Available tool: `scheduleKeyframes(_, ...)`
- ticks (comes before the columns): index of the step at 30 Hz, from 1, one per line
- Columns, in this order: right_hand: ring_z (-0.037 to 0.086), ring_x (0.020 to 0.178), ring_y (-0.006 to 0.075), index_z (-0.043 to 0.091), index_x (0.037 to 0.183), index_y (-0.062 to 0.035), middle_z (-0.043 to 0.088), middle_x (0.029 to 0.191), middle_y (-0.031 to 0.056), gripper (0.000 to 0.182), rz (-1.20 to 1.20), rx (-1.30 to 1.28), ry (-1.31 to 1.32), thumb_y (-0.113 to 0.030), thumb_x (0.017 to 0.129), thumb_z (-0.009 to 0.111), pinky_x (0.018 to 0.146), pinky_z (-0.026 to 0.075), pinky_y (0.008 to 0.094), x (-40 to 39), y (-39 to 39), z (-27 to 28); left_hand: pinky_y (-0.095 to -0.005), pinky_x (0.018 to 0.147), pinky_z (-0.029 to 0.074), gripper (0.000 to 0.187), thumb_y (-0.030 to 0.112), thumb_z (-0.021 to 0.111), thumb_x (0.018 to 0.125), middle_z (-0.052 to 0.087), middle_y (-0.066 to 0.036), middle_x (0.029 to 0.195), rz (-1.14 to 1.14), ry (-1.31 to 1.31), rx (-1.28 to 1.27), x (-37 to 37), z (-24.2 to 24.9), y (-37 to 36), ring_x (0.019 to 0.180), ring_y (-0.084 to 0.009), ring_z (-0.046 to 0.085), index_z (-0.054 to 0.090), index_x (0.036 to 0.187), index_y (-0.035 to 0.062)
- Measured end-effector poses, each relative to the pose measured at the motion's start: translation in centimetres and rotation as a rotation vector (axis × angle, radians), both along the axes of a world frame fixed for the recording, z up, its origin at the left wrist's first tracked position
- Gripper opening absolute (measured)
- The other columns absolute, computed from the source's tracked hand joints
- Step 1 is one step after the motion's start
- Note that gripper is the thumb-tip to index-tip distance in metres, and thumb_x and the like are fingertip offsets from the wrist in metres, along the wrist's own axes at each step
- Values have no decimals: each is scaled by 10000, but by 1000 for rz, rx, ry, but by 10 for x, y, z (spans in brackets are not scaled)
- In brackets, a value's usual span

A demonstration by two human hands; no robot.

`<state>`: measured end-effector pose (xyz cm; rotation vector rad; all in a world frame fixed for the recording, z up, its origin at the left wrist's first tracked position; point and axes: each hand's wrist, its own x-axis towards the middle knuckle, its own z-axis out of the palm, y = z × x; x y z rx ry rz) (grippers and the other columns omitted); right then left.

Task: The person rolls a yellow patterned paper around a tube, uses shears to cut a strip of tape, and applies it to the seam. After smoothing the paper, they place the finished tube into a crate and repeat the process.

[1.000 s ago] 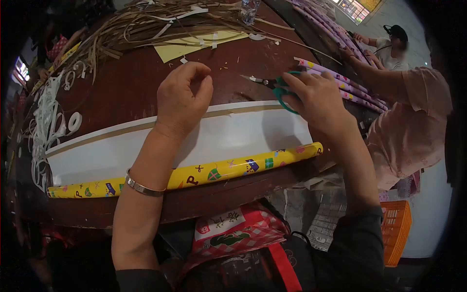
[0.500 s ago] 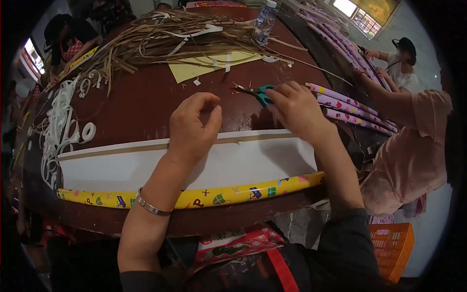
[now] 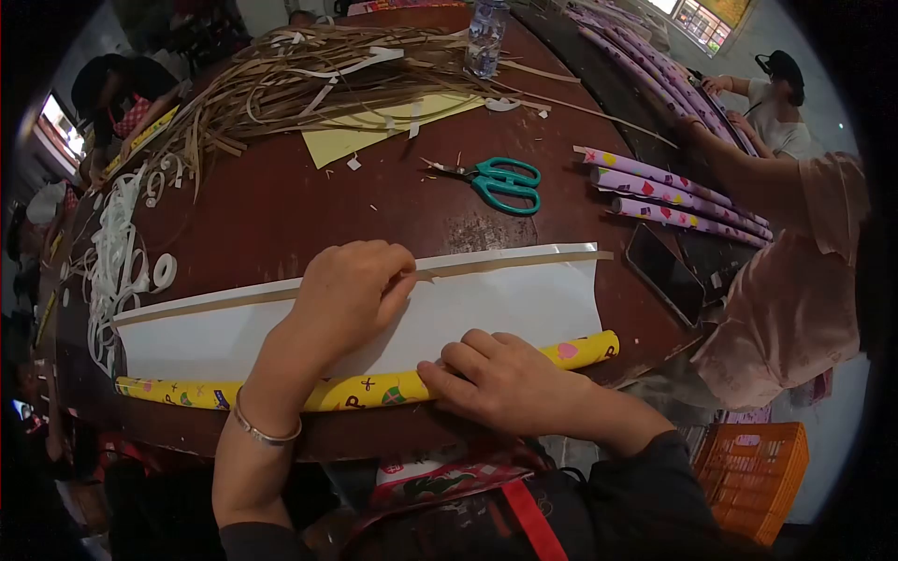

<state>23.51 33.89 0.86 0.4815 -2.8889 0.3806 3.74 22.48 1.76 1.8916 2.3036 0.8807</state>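
Observation:
A yellow patterned paper roll (image 3: 365,391) lies along the near edge of the brown table (image 3: 271,206), with its white sheet (image 3: 505,304) spread flat behind it. A tan tape strip (image 3: 505,265) runs along the sheet's far edge. My left hand (image 3: 348,292) presses its fingertips on that strip near the middle. My right hand (image 3: 505,379) rests on the roll and the sheet's near edge, fingers curled over it. Green-handled scissors (image 3: 496,179) lie loose on the table beyond the sheet.
Purple wrapped rolls (image 3: 669,198) and a dark phone (image 3: 664,271) lie at the right, by a person in pink (image 3: 795,271). Tan strips (image 3: 309,65), a yellow sheet (image 3: 374,126), a water bottle (image 3: 486,33) and white tape backing (image 3: 117,252) litter the far and left side.
My right hand let go of the scissors, which now lie on the table, and came back onto the yellow roll. My left hand dropped from the air onto the tape strip.

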Motion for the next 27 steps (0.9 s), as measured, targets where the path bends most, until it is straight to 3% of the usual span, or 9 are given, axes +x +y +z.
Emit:
scheduleKeyframes(4, 556, 820, 209, 575, 1152, -37, 554, 903, 60, 374, 13, -28, -4, -210, 830, 656, 670, 489, 318, -3, 4, -2, -369, 676, 484, 144, 127, 710, 787, 624, -124, 790, -67, -66, -146, 10, 29, -35, 724, -304, 610, 640, 871, 34)
scheduleKeyframes(7, 555, 845, 228, 551, 1148, 32, 545, 908, 92, 395, 38, -87, -4, -139, 793, 581, 619, 473, 313, -3, 6, -2, -393, 750, 468, 225, 171, 747, 760, 623, -112, 863, -94, -97, -276, 23, 34, -71, 823, -315, 597, 641, 916, 48)
scheduleKeyframes(10, 551, 843, 226, 553, 1124, 38, 540, 899, 89, 373, 44, -89, -28, -145, 800, 583, 613, 473, 317, -2, 9, -2, -406, 805, 455, 409, 214, 811, 688, 597, -118, 994, 25, -121, -385, 33, 31, -100, 924, -321, 562, 642, 1028, 61)
scheduleKeyframes(17, 541, 830, 227, 552, 1111, 23, 527, 875, 81, 336, 63, -118, -27, -135, 817, 584, 603, 467, 318, 1, 12, 1, -400, 776, 430, 457, 249, 833, 634, 580, -85, 928, 199, 89, -267, 29, 9, -137, 869, -301, 551, 640, 1010, 76)
scheduleKeyframes(22, 534, 822, 223, 553, 1103, 3, 522, 867, 78, 323, 16, 22, 6, -137, 814, 590, 613, 469, 320, 0, 1, -1, -413, 798, 429, 443, 214, 820, 639, 563, -107, 984, 196, 79, -272, 38, 4, -141, 895, -319, 534, 629, 1012, 67)
scheduleKeyframes(27, 538, 821, 225, 549, 1071, -21, 521, 864, 80, 291, 43, -72, -71, -154, 817, 597, 620, 473, 325, 0, 0, 0, -421, 795, 426, 452, 238, 809, 648, 562, -106, 976, 177, 124, -218, 46, -1, -150, 897, -320, 534, 622, 1020, 61)
